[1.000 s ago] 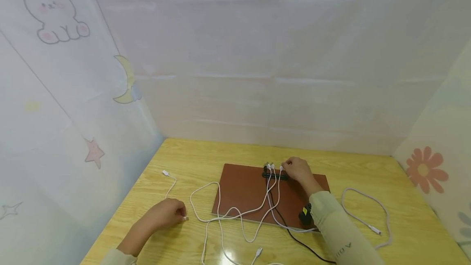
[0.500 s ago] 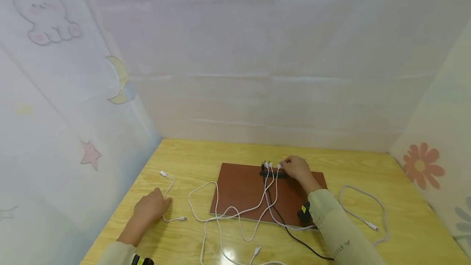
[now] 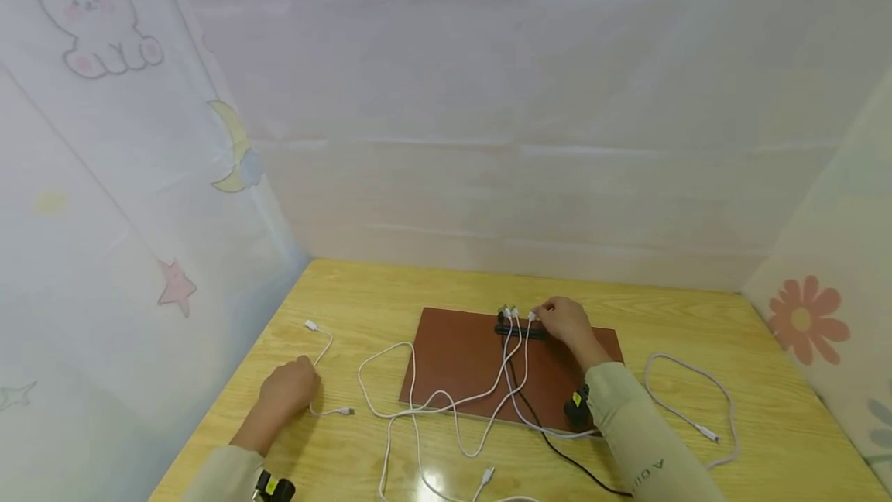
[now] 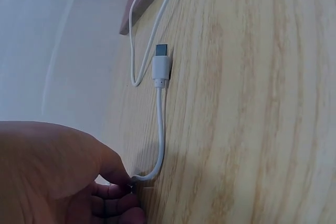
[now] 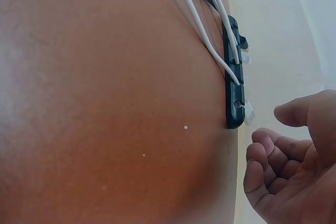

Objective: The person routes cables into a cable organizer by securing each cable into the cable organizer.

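Observation:
My left hand (image 3: 289, 390) is low over the table at the left, thumb and fingertips pinching a short white USB cable (image 4: 160, 124) partway along. One USB-A plug (image 4: 161, 68) of that cable lies on the wood; its other end plug (image 3: 310, 325) lies farther back. At the far edge of a brown board (image 3: 453, 355) sits a black cable organizer (image 5: 232, 98) with slots, holding white cables and a black one. Beside its near end is my right hand (image 5: 296, 161), fingers loosely curled and thumb apart, nothing between them. A white plug (image 5: 249, 114) sticks out behind the organizer close to those fingertips.
Long white cables (image 3: 456, 424) loop across the board and down to the front, with a loose plug (image 3: 486, 477) there. A black cable (image 3: 571, 459) runs to the front. Another pale cable (image 3: 728, 409) curls at the right. Fabric walls (image 3: 488, 99) surround the table.
My left hand has let go of the plug end and moved left and back, taking the cable farther along its length. The plug now rests on the table. My right hand stays in place.

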`<action>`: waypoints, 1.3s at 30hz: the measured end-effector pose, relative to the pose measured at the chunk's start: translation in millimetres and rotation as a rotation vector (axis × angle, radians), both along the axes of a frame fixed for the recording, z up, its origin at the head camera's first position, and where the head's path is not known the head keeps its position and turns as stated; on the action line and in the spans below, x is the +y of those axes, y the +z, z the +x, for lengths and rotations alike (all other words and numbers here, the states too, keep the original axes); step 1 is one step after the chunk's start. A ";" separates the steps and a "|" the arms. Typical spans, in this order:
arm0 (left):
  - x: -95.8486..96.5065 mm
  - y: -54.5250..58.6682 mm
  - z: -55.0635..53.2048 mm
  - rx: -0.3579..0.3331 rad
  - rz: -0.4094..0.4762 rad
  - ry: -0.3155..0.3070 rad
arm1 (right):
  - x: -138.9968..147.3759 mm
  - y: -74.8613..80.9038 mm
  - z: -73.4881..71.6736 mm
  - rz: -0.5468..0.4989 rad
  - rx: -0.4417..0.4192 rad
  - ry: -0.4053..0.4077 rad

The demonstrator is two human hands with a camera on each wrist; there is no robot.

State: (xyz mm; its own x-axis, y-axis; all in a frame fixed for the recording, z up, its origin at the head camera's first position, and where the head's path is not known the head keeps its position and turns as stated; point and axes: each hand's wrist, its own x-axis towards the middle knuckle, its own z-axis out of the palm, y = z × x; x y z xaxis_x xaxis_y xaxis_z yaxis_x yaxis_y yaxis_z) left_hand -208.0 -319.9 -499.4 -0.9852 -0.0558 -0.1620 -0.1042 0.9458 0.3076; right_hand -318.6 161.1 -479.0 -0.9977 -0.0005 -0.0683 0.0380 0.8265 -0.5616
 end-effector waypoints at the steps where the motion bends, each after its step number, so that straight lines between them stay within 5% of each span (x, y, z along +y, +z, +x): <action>1: 0.7 0.6 -1.5 -0.003 0.000 0.006 | 0.6 0.7 0.2 0.001 -0.001 0.000; 15: 5.1 8.1 -15.8 -0.061 -0.019 0.042 | 2.7 -2.4 -2.7 0.001 -0.012 0.001; 26: 2.5 3.0 -17.8 0.060 -0.072 0.008 | -8.9 -3.8 -4.3 0.040 -0.086 0.029; 30: -1.2 5.5 -17.9 0.127 -0.018 -0.012 | -11.0 -6.1 -7.7 0.052 -0.111 0.007; 39: -8.8 4.1 -24.5 0.073 0.162 0.059 | -7.3 -11.3 -11.8 -0.097 -0.092 -0.018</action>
